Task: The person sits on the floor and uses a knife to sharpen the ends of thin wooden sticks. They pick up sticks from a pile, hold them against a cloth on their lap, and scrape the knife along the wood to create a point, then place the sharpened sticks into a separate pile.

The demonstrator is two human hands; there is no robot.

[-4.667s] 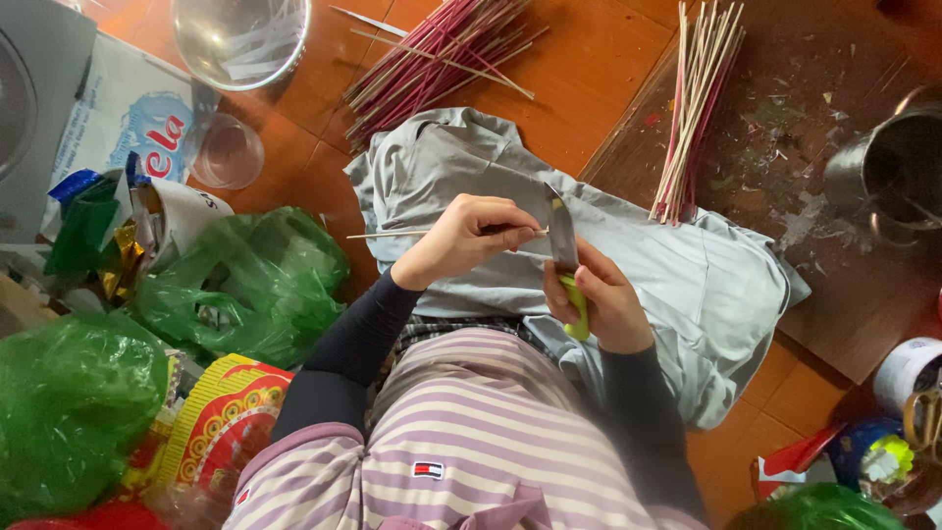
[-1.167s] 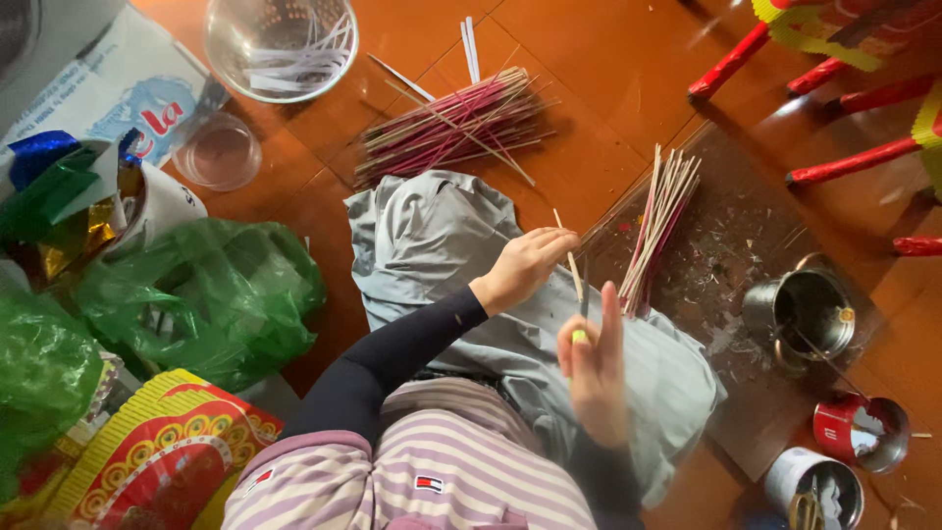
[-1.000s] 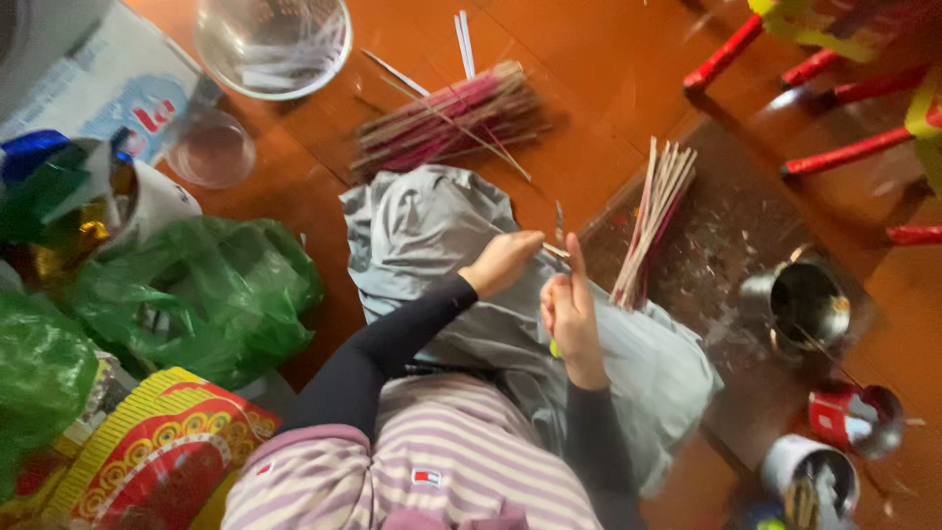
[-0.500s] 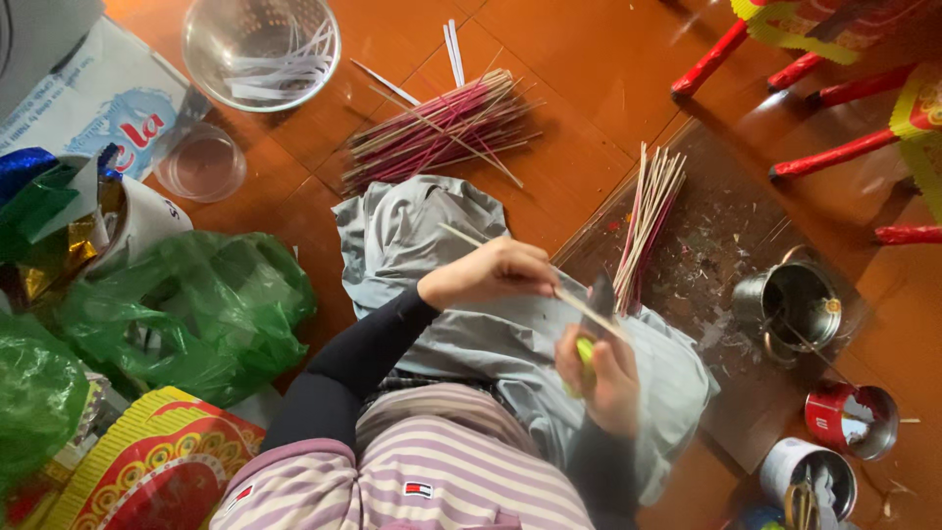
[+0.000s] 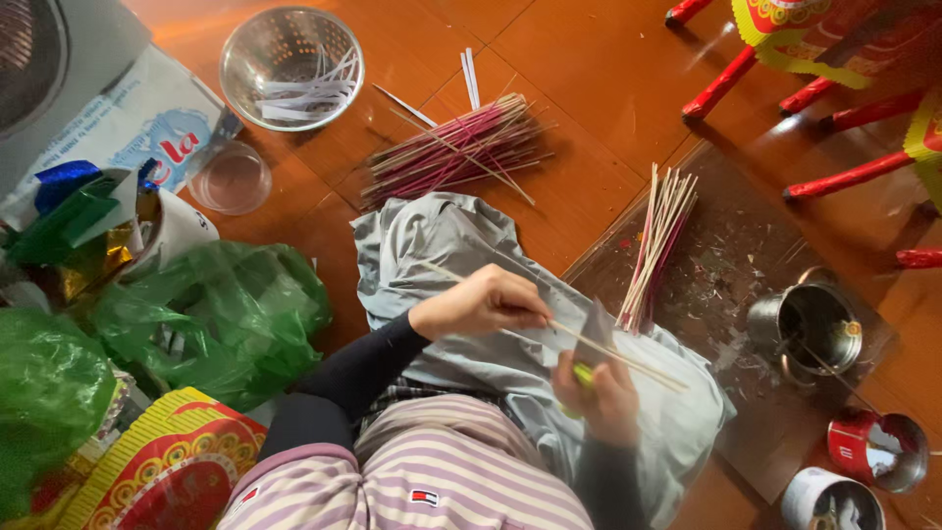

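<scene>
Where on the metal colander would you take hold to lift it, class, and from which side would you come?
Grip the colander by its thin rolled rim at the near edge, probably coming from above with fingers inside and thumb outside. It stands upright and open-topped, and no handle shows. White strips lie inside, so keep it level. The clear plastic lid beside it leaves that edge free.

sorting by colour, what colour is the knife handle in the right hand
Yellow-green handle, seen in the head view.
</scene>
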